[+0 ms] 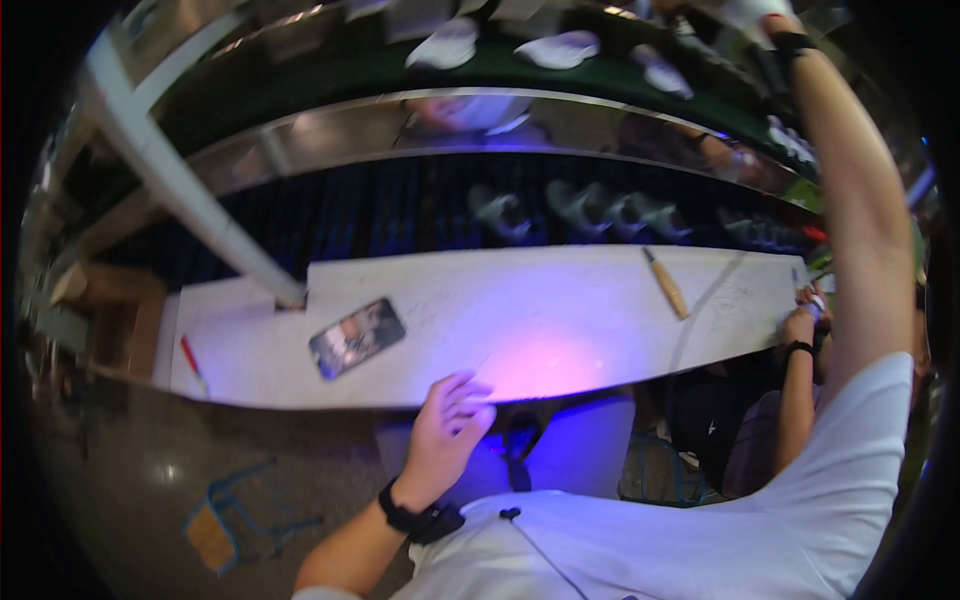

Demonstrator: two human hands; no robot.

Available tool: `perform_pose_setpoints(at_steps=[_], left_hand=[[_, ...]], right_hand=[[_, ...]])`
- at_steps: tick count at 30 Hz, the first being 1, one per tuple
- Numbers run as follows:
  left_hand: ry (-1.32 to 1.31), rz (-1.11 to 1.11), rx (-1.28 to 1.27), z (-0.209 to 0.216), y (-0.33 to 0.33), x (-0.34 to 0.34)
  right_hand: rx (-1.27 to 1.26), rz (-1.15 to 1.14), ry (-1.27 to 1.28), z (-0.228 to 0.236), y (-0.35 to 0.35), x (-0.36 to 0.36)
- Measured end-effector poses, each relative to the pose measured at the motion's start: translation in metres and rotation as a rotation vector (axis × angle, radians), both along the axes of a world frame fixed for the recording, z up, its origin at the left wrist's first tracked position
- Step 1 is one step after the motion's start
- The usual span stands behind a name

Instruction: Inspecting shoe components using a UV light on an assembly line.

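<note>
My left hand hangs just in front of the white bench, near its front edge, fingers loosely bent and nothing visible in them. A black band sits on that wrist. My right arm reaches up to the far right, and my right hand is partly cut off by the upper edge. Whitish, blurred shapes are beside it; its fingers are smeared, so any hold is unclear. Nearest to my left hand on the bench lies a phone with a lit screen. A wooden-handled tool lies farther right.
A red-and-white pen lies at the bench's left end. Behind the bench, a dark conveyor carries grey shoes; a higher shelf holds white shoes. A pale post stands left. A co-worker's hand is at the right end. A stool stands lower left.
</note>
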State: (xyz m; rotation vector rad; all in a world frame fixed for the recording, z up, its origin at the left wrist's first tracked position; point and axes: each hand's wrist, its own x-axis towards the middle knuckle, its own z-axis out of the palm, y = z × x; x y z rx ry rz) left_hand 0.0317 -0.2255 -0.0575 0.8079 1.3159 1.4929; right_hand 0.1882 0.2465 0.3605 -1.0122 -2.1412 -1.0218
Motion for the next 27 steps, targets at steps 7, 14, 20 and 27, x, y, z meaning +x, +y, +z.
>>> perform_pose_setpoints(at_steps=[7, 14, 20, 27], left_hand=[[0.207, 0.077, 0.053, 0.000, 0.078, -0.037], [0.369, 0.194, -0.168, -0.077, 0.347, -0.078], [0.492, 0.454, -0.662, -0.132, 0.444, -0.034], [-0.213, 0.288, -0.208, -0.034, 0.295, -0.039]], right_hand=[[-0.428, 0.440, 0.163, -0.154, -0.046, -0.075], [-0.462, 0.708, -0.041, -0.209, -0.069, -0.185], [-0.763, 0.575, 0.031, -0.167, -0.110, -0.169], [-0.779, 1.030, 0.279, -0.206, -0.075, -0.185]])
